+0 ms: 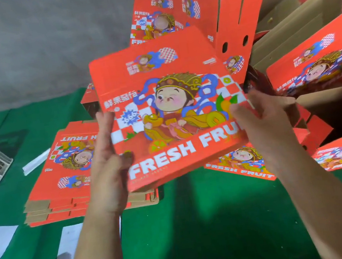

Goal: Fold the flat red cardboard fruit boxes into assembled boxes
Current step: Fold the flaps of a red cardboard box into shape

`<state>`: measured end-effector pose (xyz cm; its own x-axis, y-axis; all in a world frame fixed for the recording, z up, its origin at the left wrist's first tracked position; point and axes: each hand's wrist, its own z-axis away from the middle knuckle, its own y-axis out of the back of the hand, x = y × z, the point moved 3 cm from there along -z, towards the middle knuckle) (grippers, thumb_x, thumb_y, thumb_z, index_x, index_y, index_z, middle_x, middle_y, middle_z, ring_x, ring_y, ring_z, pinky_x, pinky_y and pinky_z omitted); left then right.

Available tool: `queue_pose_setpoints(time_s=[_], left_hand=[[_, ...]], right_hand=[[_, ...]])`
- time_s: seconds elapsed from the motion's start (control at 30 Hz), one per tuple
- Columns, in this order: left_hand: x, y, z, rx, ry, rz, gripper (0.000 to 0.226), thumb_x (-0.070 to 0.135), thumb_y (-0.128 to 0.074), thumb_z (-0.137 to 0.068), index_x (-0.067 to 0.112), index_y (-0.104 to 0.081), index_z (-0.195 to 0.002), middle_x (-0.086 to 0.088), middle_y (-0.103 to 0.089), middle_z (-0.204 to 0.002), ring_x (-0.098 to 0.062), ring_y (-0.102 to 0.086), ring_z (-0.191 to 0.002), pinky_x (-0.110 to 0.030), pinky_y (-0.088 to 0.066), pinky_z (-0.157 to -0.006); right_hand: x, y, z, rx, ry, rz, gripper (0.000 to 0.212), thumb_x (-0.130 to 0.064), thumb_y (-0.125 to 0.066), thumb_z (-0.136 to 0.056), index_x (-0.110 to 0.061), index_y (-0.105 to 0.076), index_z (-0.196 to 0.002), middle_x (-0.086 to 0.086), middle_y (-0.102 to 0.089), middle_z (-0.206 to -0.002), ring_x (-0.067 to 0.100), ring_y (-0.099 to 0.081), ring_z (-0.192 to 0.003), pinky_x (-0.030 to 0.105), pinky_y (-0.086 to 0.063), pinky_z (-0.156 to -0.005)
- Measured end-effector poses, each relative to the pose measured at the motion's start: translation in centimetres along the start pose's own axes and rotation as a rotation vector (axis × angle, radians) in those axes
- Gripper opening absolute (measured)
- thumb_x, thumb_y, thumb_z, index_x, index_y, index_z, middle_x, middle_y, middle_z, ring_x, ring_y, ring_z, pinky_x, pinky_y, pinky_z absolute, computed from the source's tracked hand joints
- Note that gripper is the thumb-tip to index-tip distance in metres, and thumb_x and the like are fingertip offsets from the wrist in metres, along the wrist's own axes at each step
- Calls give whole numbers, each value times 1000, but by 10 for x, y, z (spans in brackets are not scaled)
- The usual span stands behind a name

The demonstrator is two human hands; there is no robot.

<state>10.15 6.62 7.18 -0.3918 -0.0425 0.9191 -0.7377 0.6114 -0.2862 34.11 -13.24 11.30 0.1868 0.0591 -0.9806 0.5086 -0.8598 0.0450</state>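
A green counter [202, 224] carries a stack of flat boxes [67, 171] at left and assembled boxes [310, 59] at right. Above it, one flat red box [169, 111] is held up, the left hand [108, 161] and right hand [262, 124] pinching its side edges, fingers fairly straight with thumbs on the front. It looks freshly picked and unfolded; next it likely needs pushing open into a sleeve.

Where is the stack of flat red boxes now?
In the head view, the stack of flat red boxes lies on the green cloth, left of centre, behind the left hand.

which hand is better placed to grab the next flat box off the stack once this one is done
Left, probably. The left hand holds the raised box by its left edge, directly above the stack of flat boxes. The right hand holds the opposite edge, over by the opened boxes.
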Motion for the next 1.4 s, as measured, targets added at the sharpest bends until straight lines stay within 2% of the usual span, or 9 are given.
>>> queue_pose_setpoints(time_s=[0.17,0.27,0.33,0.57,0.77,0.87,0.97,1.1,1.4], left_hand=[[7,-49,-2,-152,-144,-290,109,-2,-58,-85,51,-2,-162,-13,-11,-173,-31,-44,-145,-26,-59,-83],[-1,-72,-16,-36,-24,-444,110,40,-77,-86,53,3,-160,-37,-19,-163,-52,-31,-149,-67,-39,-113],[-6,-96,-22,-41,-83,-351,113,19,-76,-91,47,10,-160,-19,-28,-167,-38,-33,-153,-52,-38,-120],[-25,-149,-37,-174,-190,-277,92,-6,-64,-93,25,-13,-162,-14,-32,-164,-35,-39,-149,-62,-35,-119],[-44,-210,-55,-183,-336,-643,97,-1,-68,-91,18,-10,-166,-13,-33,-142,-14,-37,-133,-37,-33,-121],[-42,-244,-66,-355,-357,-577,92,-8,-64,-88,12,-18,-165,-13,-37,-143,-18,-41,-135,-35,-40,-117],[-51,-274,-79,-558,-307,-766,85,4,-61,-91,19,-22,-165,-10,-40,-157,-19,-41,-143,-13,-31,-115],[-81,-292,-80,-850,-31,-1031,66,23,-60,-97,22,-37,-159,-12,-47,-154,-29,-47,-140,-35,-42,-113],[-103,-254,-49,-479,243,-428,34,21,-57,-105,18,-62,-139,15,-67,-114,3,-61,-98,-18,-46,-92]], right_hand=[[16,28,-6,55,239,157,33,-37,-71,-96,-32,-70,-129,-20,-76,-106,-4,-71,-94,11,-52,-76],[30,52,-10,171,257,133,48,-44,-72,-92,-37,-63,-138,-13,-73,-118,0,-67,-103,23,-55,-89],[38,70,-12,261,276,172,56,-42,-72,-89,-36,-59,-143,-22,-70,-120,-5,-64,-106,21,-53,-94],[63,131,-16,395,481,163,57,-38,-68,-99,-26,-47,-149,-5,-57,-141,11,-58,-126,23,-47,-102],[98,162,-39,481,405,187,58,-40,-71,-97,-37,-40,-145,14,-57,-142,30,-61,-125,45,-51,-104],[110,194,-57,613,375,202,72,-44,-69,-99,-12,-35,-153,12,-52,-149,29,-54,-136,50,-44,-113],[111,214,-78,689,125,407,94,-62,-63,-95,-6,-25,-160,14,-34,-165,33,-36,-151,50,-28,-125],[97,177,-89,512,-276,633,99,-52,-69,-84,-25,-17,-165,20,-4,-172,44,-12,-156,54,-19,-126],[89,67,-29,621,153,248,46,-13,-61,-79,-14,-47,-122,10,-42,-122,32,-47,-114,52,-41,-101]])
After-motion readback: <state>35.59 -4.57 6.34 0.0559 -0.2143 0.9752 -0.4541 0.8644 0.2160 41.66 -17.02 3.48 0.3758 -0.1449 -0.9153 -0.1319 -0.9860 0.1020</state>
